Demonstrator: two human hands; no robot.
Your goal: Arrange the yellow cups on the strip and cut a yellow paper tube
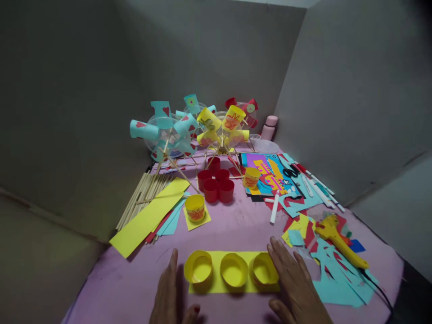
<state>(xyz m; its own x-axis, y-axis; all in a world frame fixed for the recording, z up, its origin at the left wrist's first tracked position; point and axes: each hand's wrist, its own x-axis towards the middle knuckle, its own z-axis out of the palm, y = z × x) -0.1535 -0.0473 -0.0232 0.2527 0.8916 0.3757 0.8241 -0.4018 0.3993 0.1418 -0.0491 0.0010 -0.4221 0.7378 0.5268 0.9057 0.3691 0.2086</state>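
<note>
Three yellow paper rings [233, 270] stand in a row on a yellow paper strip [219, 288] near the front of the pink table [128, 288]. My left hand [170, 294] lies flat just left of the left ring, fingers together, holding nothing. On the other side my right hand [297, 283] rests flat, its fingers touching the right ring [265, 270] and the strip's end. Neither hand grips anything.
Behind stand red paper rings [216, 184], a decorated yellow ring [195, 208] on a yellow square, wooden sticks [141, 195], long yellow paper [148, 218] and paper wheels [199, 130]. To the right lie a yellow glue gun [339, 240], glue sticks [275, 208], scissors [290, 173], paper scraps. Grey walls enclose the table.
</note>
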